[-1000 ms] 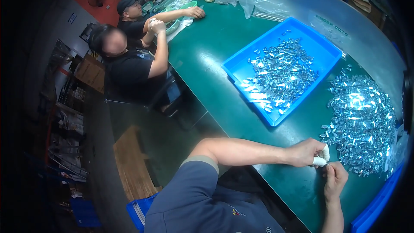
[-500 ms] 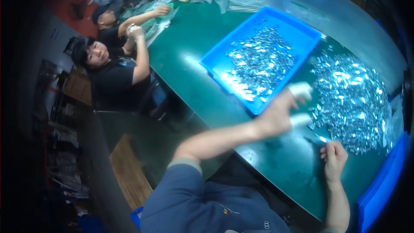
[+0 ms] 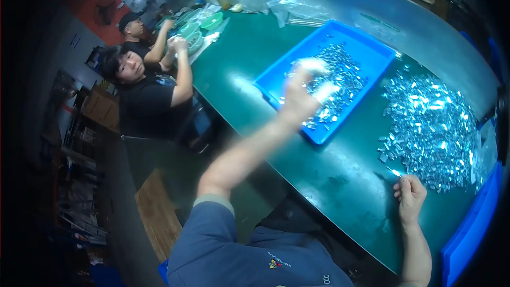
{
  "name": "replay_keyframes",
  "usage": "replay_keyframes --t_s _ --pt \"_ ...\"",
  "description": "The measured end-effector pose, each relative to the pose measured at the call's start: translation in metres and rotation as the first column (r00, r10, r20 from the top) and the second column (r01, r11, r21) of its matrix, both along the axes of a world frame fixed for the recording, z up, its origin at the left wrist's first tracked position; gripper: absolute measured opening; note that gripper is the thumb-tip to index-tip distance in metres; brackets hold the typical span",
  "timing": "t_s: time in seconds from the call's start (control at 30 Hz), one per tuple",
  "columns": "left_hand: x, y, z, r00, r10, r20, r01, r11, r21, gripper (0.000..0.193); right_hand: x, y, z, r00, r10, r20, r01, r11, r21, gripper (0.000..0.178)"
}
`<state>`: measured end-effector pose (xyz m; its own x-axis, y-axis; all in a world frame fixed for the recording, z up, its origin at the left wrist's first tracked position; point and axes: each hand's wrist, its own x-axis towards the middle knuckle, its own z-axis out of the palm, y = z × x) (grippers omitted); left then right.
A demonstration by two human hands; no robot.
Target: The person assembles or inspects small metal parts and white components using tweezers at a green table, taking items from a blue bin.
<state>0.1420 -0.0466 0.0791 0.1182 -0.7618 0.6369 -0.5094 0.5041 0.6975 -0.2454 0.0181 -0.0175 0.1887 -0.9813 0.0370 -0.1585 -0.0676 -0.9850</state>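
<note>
My left hand [image 3: 300, 95] is over the blue tray [image 3: 268, 81], blurred by motion. Two fingers wear white covers and stand apart, with nothing visible between them. Beneath and beyond it, a heap of small shiny metal pieces [image 3: 340, 69] lies in the tray. My right hand [image 3: 411, 196] is closed low over the green table, pinching a thin, pointed silver tool [image 3: 393, 171] whose exact kind I cannot make out. Its tip points up and left, beside a larger pile of shiny metal pieces [image 3: 433, 127] spread on the table.
Two people in dark shirts [image 3: 154, 93] work at the table's left side, near green baskets [image 3: 212, 21]. Clear plastic bags [image 3: 297, 6] lie along the metal back wall [image 3: 366, 0]. Another blue tray [image 3: 470, 228] is at the right edge. A wooden bench [image 3: 158, 210] stands at lower left.
My left hand has swung left and away from me, from between the pile and the tray to over the tray. My right hand stays nearly still with the tool.
</note>
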Motion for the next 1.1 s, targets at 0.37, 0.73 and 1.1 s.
replay_keyframes --t_s 0.37,0.73,1.1 --pt "-0.141 0.034 -0.059 0.763 -0.644 -0.049 0.592 0.667 0.452 0.027 0.007 0.002 0.004 1.000 -0.027 -0.005 0.027 0.996 -0.085 0.018" --pt "-0.151 0.040 -0.072 0.737 -0.660 -0.145 0.657 0.649 0.384 0.020 0.010 0.004 0.011 0.995 0.013 -0.099 -0.036 0.972 -0.234 0.023" --pt "-0.156 0.044 -0.076 0.792 -0.600 -0.110 0.603 0.743 0.291 0.018 0.002 0.001 0.001 0.998 0.048 -0.042 -0.048 0.999 0.006 0.036"
